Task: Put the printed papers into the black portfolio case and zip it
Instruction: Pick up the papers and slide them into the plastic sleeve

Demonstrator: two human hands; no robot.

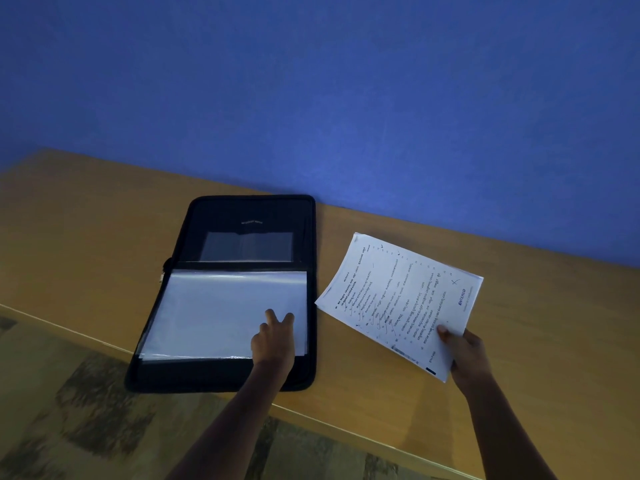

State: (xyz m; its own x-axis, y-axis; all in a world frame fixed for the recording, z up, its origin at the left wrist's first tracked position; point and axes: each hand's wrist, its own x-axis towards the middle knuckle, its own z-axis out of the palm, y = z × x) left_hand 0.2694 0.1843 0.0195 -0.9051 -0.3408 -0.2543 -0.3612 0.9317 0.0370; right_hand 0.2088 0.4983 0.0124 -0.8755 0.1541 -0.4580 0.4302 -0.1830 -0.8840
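A right hand (462,351) grips printed papers (398,301) by their near corner, just above the table (104,244). The left hand (273,337), fingers spread, presses clear sleeves (214,310) inside the case (249,220), which lies unzipped against a blue wall (311,81).

The open black fabric portfolio case (242,292) lies on the wooden table (519,358), left of the right hand (465,356). That hand pinches the near corner of the white printed papers (398,299), which extend away behind it. The left hand (273,341) rests on the case's clear plastic sleeves (221,313).
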